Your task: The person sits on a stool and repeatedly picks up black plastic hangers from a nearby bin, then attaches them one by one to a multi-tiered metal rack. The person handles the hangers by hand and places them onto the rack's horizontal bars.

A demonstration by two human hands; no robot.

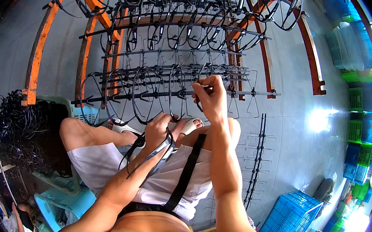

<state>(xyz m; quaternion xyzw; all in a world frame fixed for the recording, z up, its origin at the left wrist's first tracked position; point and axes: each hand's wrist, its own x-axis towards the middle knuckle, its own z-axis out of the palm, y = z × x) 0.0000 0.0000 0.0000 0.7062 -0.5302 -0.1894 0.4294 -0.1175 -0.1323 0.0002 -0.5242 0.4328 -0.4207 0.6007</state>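
My left hand (159, 126) is closed around a bunch of thin, glossy black curved bands (160, 149), which hang down over my wrist and forearm. My right hand (211, 95) is raised at the near rod, its thumb and fingers pinched at the lower end of a black curved band (201, 71); the fingers partly hide the grip. Along the near hooked rod (151, 95), several similar black bands (138, 93) hang as open loops from wire hooks, left of my right hand.
Orange rack posts (40, 53) carry more hooked rods with hanging bands. Another hooked rod (258, 156) lies on the floor at right, near a blue crate (286, 221). At left are a heap of black bands (21, 115) and a light-blue plastic chair (54, 206). A person (18, 223) is at lower left.
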